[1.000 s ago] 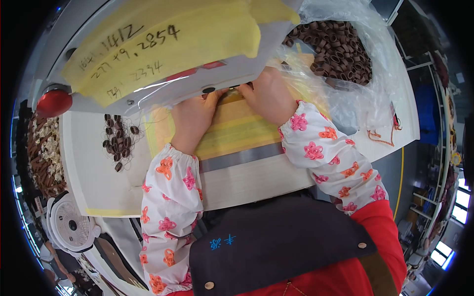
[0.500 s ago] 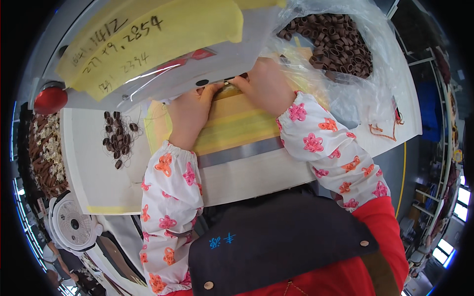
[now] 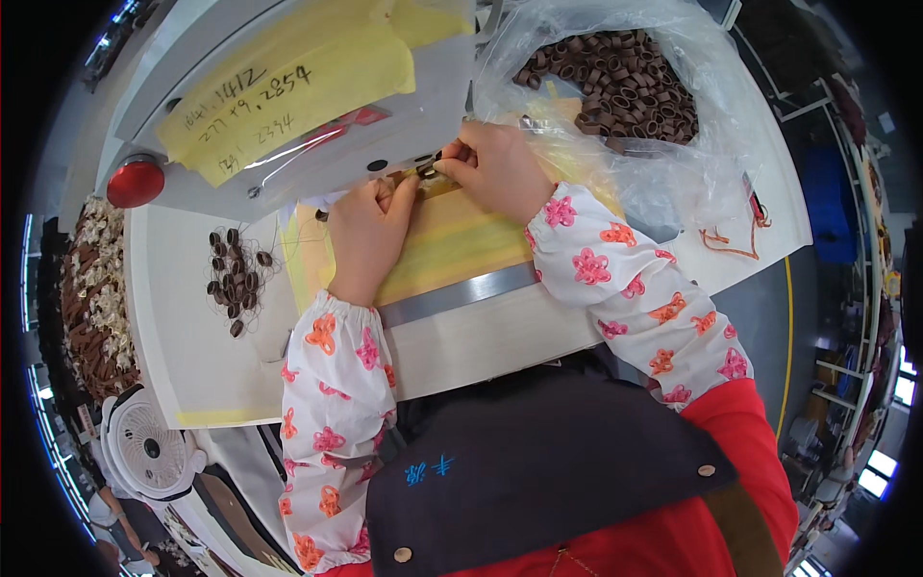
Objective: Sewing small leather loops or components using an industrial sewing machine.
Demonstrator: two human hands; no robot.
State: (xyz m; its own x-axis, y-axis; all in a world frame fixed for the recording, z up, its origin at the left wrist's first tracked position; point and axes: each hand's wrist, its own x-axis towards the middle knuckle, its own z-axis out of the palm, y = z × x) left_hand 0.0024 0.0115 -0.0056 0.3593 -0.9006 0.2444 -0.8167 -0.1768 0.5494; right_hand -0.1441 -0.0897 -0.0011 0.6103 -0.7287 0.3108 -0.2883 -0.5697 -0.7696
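Note:
Both hands meet at the front edge of a grey-white machine [image 3: 423, 106], above a work surface covered in yellow tape [image 3: 452, 240]. Thumb and forefinger of my left hand [image 3: 370, 236] pinch a small dark brown loop [image 3: 426, 172]. Just right of it my right hand [image 3: 500, 171] is closed, thumb against forefinger; whatever lies between those fingertips is too small to make out. A pile of dark loops with loose threads [image 3: 234, 279] lies on the white tabletop to the left. Many brown loops [image 3: 639, 91] fill a clear plastic bag [image 3: 711, 135] at the far right.
A red round button [image 3: 136, 182] juts from the machine's left side. A metal strip [image 3: 461, 298] edges the taped surface. An orange cord [image 3: 729, 242] lies at right. Beyond the table's left edge are a heap of brown and cream pieces [image 3: 96, 308] and a white fan [image 3: 149, 447].
The view has shifted, so the machine sits further left. My fingertips have drawn slightly back from the machine's edge, and the loop between them shows more plainly.

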